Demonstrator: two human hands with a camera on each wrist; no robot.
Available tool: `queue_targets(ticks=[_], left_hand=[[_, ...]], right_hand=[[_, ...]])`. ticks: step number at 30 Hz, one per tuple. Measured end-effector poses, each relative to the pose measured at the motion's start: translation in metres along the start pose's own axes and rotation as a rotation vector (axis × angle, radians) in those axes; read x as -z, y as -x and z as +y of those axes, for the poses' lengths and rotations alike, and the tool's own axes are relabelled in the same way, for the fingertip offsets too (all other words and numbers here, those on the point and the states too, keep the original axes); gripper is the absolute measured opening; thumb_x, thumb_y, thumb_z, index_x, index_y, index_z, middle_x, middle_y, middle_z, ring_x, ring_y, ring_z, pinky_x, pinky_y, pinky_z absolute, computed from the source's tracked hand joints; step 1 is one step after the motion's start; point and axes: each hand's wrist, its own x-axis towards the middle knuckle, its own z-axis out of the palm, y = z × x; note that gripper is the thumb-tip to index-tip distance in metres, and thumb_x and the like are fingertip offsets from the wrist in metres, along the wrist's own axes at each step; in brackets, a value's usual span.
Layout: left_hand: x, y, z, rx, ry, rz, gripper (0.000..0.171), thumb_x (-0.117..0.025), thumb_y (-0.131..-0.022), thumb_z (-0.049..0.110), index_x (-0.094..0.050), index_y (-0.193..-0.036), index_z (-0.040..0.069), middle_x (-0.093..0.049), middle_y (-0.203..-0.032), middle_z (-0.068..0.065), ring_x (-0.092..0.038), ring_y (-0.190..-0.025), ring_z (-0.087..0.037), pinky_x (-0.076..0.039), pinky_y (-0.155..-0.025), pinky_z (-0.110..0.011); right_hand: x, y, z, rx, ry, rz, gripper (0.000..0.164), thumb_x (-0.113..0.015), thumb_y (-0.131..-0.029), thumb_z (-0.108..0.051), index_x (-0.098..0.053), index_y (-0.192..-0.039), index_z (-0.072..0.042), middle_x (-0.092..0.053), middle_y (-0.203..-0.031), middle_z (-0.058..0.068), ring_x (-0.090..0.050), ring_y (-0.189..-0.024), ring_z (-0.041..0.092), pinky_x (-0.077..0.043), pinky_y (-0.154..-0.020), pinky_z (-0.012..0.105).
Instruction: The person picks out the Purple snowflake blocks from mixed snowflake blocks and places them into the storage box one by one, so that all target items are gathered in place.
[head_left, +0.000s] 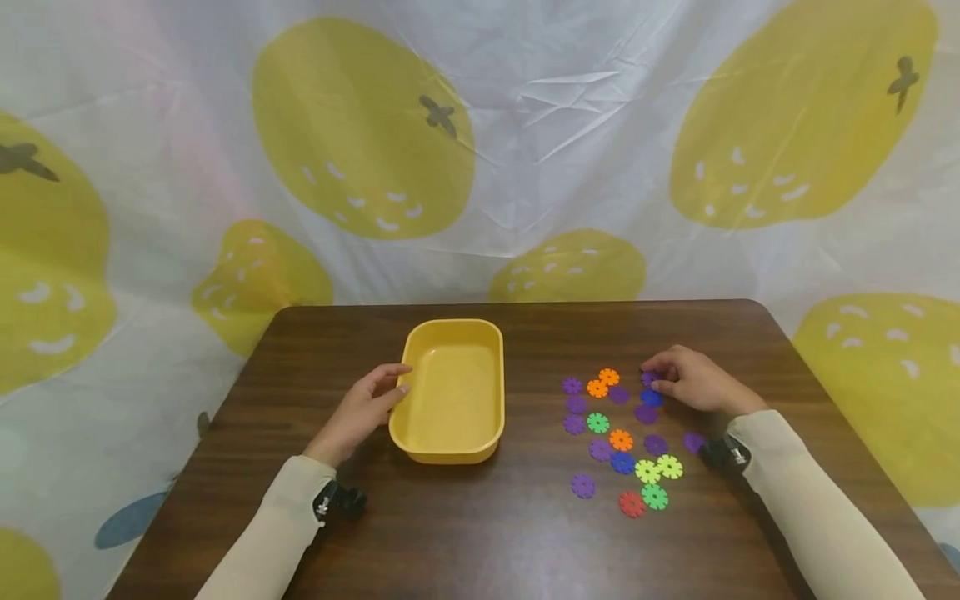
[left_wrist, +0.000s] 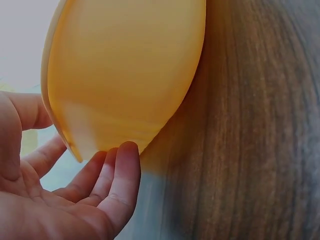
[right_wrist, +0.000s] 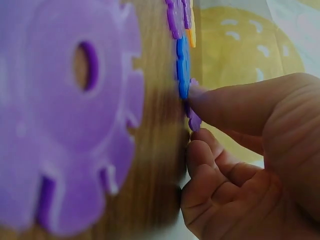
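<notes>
A yellow plastic tub stands on the left-centre of the table. My left hand holds its left rim; in the left wrist view the thumb and bent fingers lie against the tub's edge and outer wall. At the far side of a scatter of notched plastic discs, my right hand pinches a purple snowflake disc between thumb and fingers, low at the tabletop. A blue disc lies right beside the thumb. Part of the pinched disc is hidden by the fingers.
Several purple, orange, green, yellow, blue and red discs, such as a red disc, lie flat right of the tub. One purple disc is close to the right wrist. A lemon-print cloth hangs behind the brown table.
</notes>
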Motion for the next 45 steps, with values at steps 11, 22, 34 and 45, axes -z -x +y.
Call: queue_targets(ticks=[11,22,34,45], left_hand=[[0.003,-0.001,0.003,-0.02,0.046,-0.041,0.05,-0.06,-0.109,0.025,-0.048,-0.154,0.008,-0.05,-0.153,-0.025,-0.062,-0.129,-0.039,-0.061,-0.1,-0.046],[0.003,-0.003,0.004,-0.014,0.07,-0.054,0.047,-0.055,-0.111,0.015,-0.046,-0.156,0.008,-0.05,-0.151,-0.027,-0.06,-0.13,-0.04,-0.061,-0.099,-0.046],[0.003,-0.003,0.003,0.007,0.077,-0.057,0.047,-0.054,-0.111,0.018,-0.045,-0.158,0.013,-0.049,-0.153,-0.024,-0.058,-0.132,-0.038,-0.061,-0.1,-0.045],[0.002,-0.003,0.002,0.019,0.072,-0.057,0.048,-0.056,-0.111,0.02,-0.045,-0.158,0.016,-0.05,-0.152,-0.022,-0.057,-0.134,-0.036,-0.059,-0.102,-0.047]], right_hand=[[0.01,-0.003,0.0,0.002,-0.056,-0.017,0.015,-0.071,-0.099,-0.008,-0.07,-0.113,-0.013,-0.074,-0.096,-0.001,-0.067,-0.086,0.015,-0.056,-0.08,0.037],[0.011,-0.005,-0.009,0.002,-0.08,0.052,0.012,-0.072,-0.102,-0.024,-0.073,-0.112,-0.018,-0.073,-0.094,-0.003,-0.064,-0.085,0.015,-0.052,-0.078,0.031],[0.008,-0.013,-0.053,0.071,-0.127,0.12,0.015,-0.073,-0.102,-0.024,-0.074,-0.116,-0.019,-0.073,-0.091,-0.002,-0.063,-0.078,0.015,-0.052,-0.071,0.027],[0.01,-0.019,-0.089,0.116,-0.19,0.162,0.021,-0.071,-0.101,-0.017,-0.074,-0.122,-0.022,-0.068,-0.085,-0.001,-0.057,-0.071,0.015,-0.049,-0.064,0.027]])
